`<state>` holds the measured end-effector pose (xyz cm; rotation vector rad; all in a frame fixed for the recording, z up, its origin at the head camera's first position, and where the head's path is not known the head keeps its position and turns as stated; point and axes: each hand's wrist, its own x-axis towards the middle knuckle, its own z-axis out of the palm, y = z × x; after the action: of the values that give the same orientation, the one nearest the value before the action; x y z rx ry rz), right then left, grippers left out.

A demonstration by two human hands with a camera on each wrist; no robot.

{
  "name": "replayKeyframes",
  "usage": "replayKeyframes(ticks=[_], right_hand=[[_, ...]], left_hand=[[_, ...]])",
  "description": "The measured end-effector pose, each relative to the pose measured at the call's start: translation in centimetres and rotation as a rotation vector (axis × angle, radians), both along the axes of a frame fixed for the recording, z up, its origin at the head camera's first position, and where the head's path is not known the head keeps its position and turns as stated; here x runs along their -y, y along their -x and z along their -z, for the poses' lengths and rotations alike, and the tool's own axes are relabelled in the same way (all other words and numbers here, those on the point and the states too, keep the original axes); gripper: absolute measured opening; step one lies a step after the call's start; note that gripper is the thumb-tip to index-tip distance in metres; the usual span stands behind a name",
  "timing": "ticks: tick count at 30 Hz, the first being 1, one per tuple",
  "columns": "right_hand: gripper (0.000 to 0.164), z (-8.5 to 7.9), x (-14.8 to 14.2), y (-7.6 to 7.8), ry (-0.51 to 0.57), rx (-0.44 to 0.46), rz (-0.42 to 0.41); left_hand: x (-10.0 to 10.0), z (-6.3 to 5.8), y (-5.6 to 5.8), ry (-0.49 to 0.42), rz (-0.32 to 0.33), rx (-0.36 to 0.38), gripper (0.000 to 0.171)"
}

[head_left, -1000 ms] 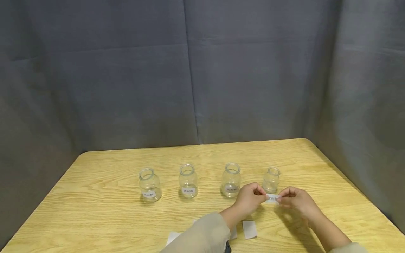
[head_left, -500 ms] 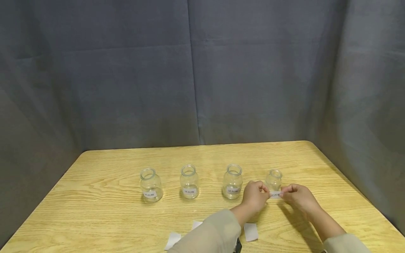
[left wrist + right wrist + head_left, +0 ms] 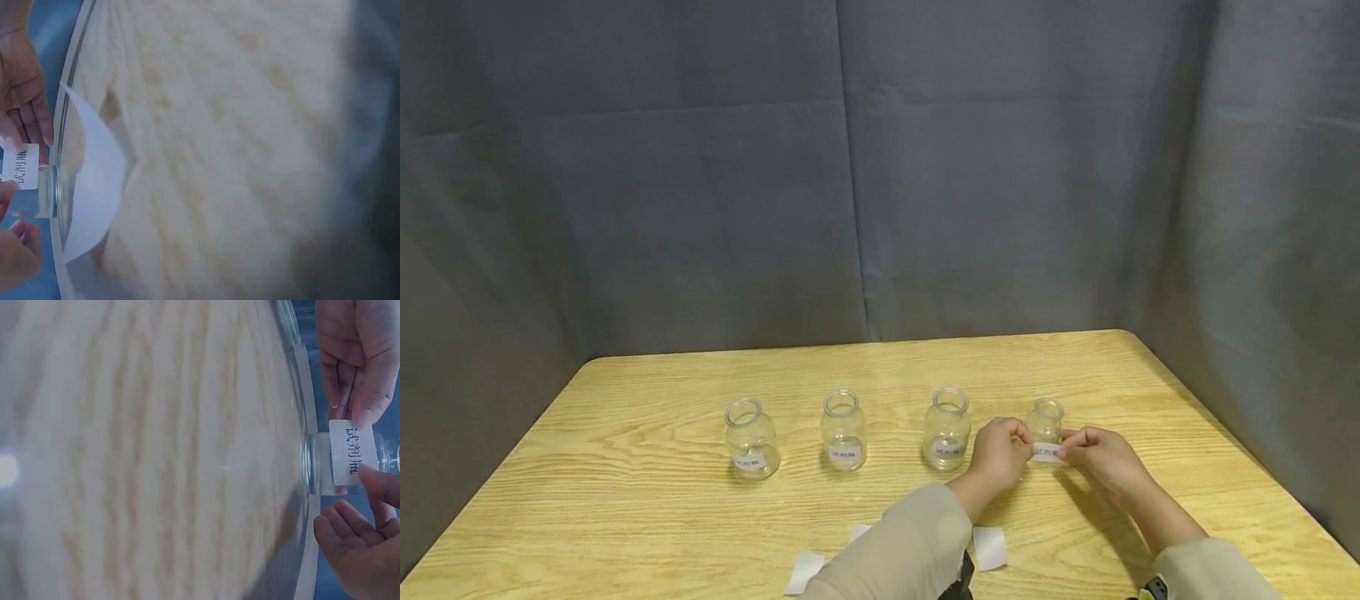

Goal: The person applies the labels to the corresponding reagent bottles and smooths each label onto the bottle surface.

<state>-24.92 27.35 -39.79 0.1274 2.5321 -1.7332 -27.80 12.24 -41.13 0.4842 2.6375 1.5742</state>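
Observation:
Both hands hold a small white label (image 3: 1047, 452) with dark writing, stretched level between them at the lower front of the rightmost glass jar (image 3: 1047, 421). My left hand (image 3: 1000, 454) pinches the label's left end, and my right hand (image 3: 1103, 460) has the other end between thumb and fingers. In the right wrist view the label (image 3: 351, 453) overlaps the jar, with a thumb on each end. Whether it is stuck flat to the glass cannot be told. The jar stands upright, partly hidden by label and fingers.
Left of the hands, other open glass jars (image 3: 842, 429) stand in a row, each with a similar label. White paper pieces (image 3: 990, 548) lie near the wooden table's (image 3: 625, 500) front edge, some partly hidden by the left sleeve. A grey curtain (image 3: 737, 208) surrounds the table.
Both hands have carried the label slightly away from me, up to the rightmost jar's front. Earlier it was nearer to me, below the jar. The other jars have stayed put.

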Motion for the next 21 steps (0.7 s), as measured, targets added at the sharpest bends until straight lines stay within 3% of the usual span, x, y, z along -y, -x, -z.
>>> replayKeyframes(ticks=[6, 10, 21], right_hand=[[0.015, 0.22, -0.40, 0.18, -0.009, -0.016, -0.027], [0.013, 0.21, -0.46, 0.41, -0.034, -0.032, -0.027], [0.013, 0.38, -0.49, 0.85, -0.083, -0.072, 0.017]], left_hand=[[-0.17, 0.25, 0.32, 0.014, 0.003, -0.008, 0.014], [-0.25, 0.23, 0.46, 0.026, -0.012, -0.057, 0.015], [-0.40, 0.35, 0.58, 0.027, -0.021, -0.079, 0.013]])
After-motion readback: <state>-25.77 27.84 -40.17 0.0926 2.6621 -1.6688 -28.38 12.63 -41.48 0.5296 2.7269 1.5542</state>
